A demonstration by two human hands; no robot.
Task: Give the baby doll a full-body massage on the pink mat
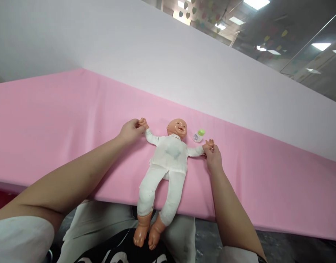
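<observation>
A baby doll point(170, 155) in a white top and trousers lies on its back on the pink-covered table point(60, 120). Its bare feet stick out past the front edge, towards my body. My left hand point(131, 130) is closed around the doll's hand on the left, and that arm is stretched out sideways. On the other side, my right hand point(214, 157) pinches the doll's other hand at the wrist, so both doll arms are spread. A small clear bottle point(199, 135) with a green cap lies close to the doll's head, near my right hand.
Behind the table rises a white wall point(168, 62), with glass panels point(266, 40) above it bearing heart-shaped stickers. The pink cover has soft creases and hangs over the front edge. My legs point(102, 226) are against the table's front.
</observation>
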